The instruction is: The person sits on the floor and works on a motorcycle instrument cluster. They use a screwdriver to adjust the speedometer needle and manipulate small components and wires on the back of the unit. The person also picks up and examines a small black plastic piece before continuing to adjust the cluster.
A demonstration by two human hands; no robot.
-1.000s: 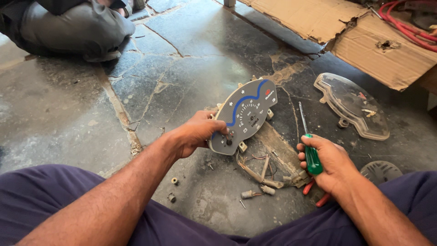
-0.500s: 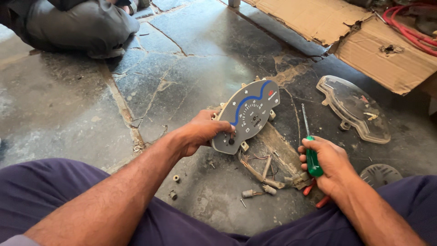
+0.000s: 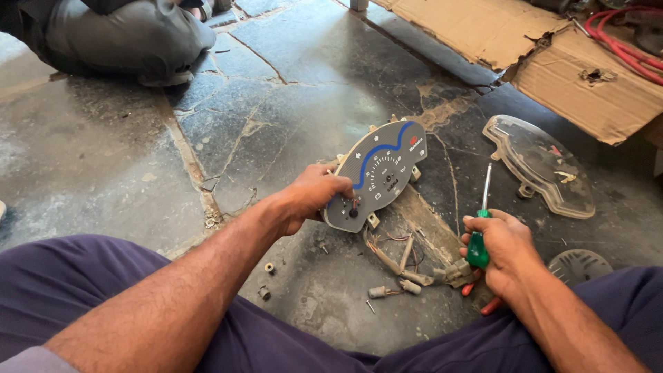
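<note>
Seated on a stone floor (image 3: 103, 159), a person's left hand (image 3: 314, 195) grips the lower end of a grey gauge panel (image 3: 376, 176) resting on it, while the right hand (image 3: 501, 245) clenches a green-handled screwdriver (image 3: 479, 231) beside loose wiring (image 3: 407, 259).

One head-worn camera looks steeply down, close over the lap and stone floor (image 3: 124, 173) (no second view).
</note>
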